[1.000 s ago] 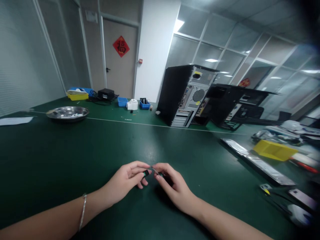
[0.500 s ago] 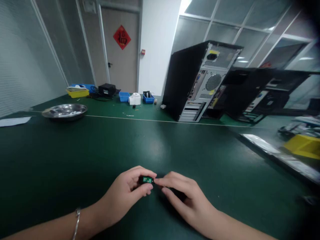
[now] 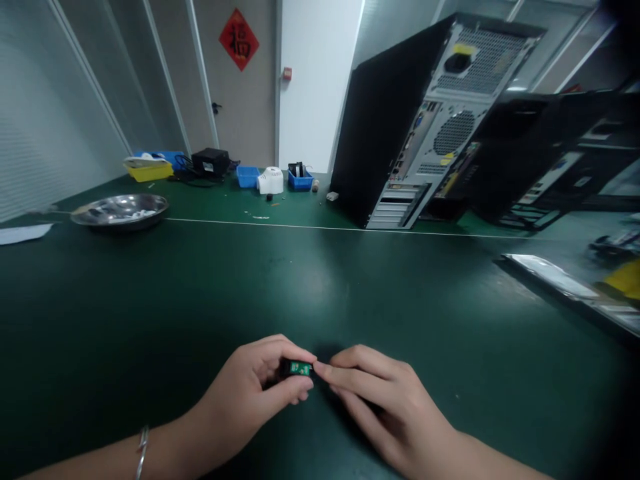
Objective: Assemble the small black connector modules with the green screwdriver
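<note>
My left hand [image 3: 260, 383] pinches a small black part with a green circuit board [image 3: 300, 368] between thumb and forefinger, just above the table. The board faces up toward me, and the rest of the part is hidden inside the fingers. From the other side, my right hand [image 3: 380, 393] touches the part's right end with its stretched index fingertip. Its thumb lies lower and apart from that fingertip, and I see nothing gripped there. A thin bracelet [image 3: 143, 450] circles the left wrist.
Across the green table [image 3: 225, 280] stand a steel bowl [image 3: 160, 212], a yellow bin [image 3: 150, 175], a black box [image 3: 210, 161], blue trays [image 3: 248, 177], a white plastic piece [image 3: 271, 181] and a tall computer case [image 3: 390, 127]. A flat metal-edged panel [image 3: 555, 277] lies right.
The view has tilted down and come slightly nearer to the far objects. Both hands keep their positions around the small part, with the right index fingertip still at its end.
</note>
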A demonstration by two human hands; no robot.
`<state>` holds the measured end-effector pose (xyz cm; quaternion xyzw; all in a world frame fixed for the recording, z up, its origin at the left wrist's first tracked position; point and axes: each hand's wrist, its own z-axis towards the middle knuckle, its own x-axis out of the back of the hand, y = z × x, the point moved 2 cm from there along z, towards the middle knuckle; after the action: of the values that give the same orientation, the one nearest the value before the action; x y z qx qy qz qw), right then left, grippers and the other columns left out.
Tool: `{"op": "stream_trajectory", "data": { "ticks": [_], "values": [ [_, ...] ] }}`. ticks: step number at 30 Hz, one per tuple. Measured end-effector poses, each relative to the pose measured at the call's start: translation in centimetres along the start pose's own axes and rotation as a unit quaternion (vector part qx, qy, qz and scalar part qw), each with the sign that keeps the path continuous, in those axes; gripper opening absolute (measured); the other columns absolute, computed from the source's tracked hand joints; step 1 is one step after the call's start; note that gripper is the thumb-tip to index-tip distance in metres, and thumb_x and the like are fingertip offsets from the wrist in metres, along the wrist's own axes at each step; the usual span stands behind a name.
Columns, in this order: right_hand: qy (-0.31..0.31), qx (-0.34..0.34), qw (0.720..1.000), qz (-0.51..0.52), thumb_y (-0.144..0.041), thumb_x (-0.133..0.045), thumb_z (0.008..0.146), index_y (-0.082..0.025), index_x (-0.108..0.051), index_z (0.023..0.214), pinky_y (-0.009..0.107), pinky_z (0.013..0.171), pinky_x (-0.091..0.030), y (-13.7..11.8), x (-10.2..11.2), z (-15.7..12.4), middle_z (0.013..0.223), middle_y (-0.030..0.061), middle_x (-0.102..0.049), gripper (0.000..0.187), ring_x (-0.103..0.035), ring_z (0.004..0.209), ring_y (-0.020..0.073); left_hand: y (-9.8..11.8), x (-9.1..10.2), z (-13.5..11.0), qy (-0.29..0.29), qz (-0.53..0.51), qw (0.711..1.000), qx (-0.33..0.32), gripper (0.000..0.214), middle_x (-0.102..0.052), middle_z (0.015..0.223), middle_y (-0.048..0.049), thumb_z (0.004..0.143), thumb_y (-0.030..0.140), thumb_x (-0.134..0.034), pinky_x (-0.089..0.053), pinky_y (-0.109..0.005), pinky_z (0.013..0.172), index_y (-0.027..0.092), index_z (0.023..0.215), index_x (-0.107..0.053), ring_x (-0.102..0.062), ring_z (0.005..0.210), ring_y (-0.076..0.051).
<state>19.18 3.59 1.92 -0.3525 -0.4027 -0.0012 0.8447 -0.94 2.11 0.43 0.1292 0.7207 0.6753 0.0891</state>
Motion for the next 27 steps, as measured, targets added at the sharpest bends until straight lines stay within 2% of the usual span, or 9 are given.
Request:
{"op": "stream_trajectory", "data": {
  "ticks": [11,15,18,21,25,27],
  "values": [
    [0.030,-0.006,0.995,0.091,-0.006,-0.054,0.094,-0.027,-0.065,0.125,0.026,0.075,-0.057,-0.11,-0.33,0.06,0.104,0.0059,-0.069,0.039,-0.068,0.089,0.0151,0.05,-0.13,-0.04,0.005,-0.039,0.999,-0.012,0.019,-0.069,0.081,-0.0002,0.078,0.016,-0.073,-0.055,-0.027,0.070,0.021,0.096,-0.077,-0.066,0.070,-0.013],
    [0.031,-0.024,0.994,0.099,-0.008,-0.055,0.094,-0.029,-0.064,0.126,0.026,0.077,-0.057,-0.11,-0.40,0.00,0.107,0.0053,-0.069,0.039,-0.068,0.092,0.0149,0.27,0.14,0.06,0.007,-0.038,0.999,-0.005,0.021,-0.072,0.094,-0.0028,0.079,0.020,-0.074,-0.055,-0.030,0.080,0.021,0.100,-0.076,-0.068,0.084,-0.017],
    [0.032,-0.039,0.994,0.101,-0.008,-0.054,0.095,-0.030,-0.062,0.129,0.026,0.078,-0.056,-0.09,-0.40,-0.04,0.105,0.0042,-0.069,0.041,-0.067,0.092,0.0143,0.23,0.51,0.17,0.024,-0.064,0.998,0.017,0.026,-0.074,0.098,-0.0061,0.088,0.031,-0.066,-0.054,-0.036,0.092,0.018,0.110,-0.073,-0.070,0.094,-0.021],
    [0.021,-0.043,0.994,0.098,-0.009,-0.053,0.095,-0.029,-0.061,0.130,0.027,0.080,-0.056,-0.06,-0.35,-0.01,0.105,0.0042,-0.069,0.041,-0.067,0.092,0.0146,0.08,0.71,0.17,0.033,-0.085,0.996,0.023,0.031,-0.071,0.111,-0.0081,0.092,0.035,-0.060,-0.053,-0.039,0.096,0.018,0.118,-0.067,-0.071,0.096,-0.022],
    [0.002,-0.039,0.994,0.098,-0.010,-0.053,0.096,-0.028,-0.062,0.129,0.027,0.079,-0.057,-0.14,-0.22,0.07,0.106,0.0049,-0.069,0.039,-0.067,0.092,0.0149,0.20,0.45,-0.02,-0.005,-0.057,0.998,0.035,0.035,-0.065,0.117,-0.0080,0.091,0.031,-0.061,-0.053,-0.038,0.096,0.020,0.125,-0.062,-0.070,0.099,-0.022],
    [0.004,-0.032,0.995,0.095,-0.010,-0.053,0.096,-0.028,-0.062,0.129,0.027,0.081,-0.057,-0.24,-0.15,0.09,0.107,0.0048,-0.070,0.039,-0.067,0.094,0.0149,0.55,0.24,-0.12,-0.030,-0.028,0.999,0.016,0.031,-0.064,0.117,-0.0078,0.092,0.028,-0.059,-0.052,-0.037,0.097,0.020,0.122,-0.064,-0.067,0.105,-0.022]
  ]
}}
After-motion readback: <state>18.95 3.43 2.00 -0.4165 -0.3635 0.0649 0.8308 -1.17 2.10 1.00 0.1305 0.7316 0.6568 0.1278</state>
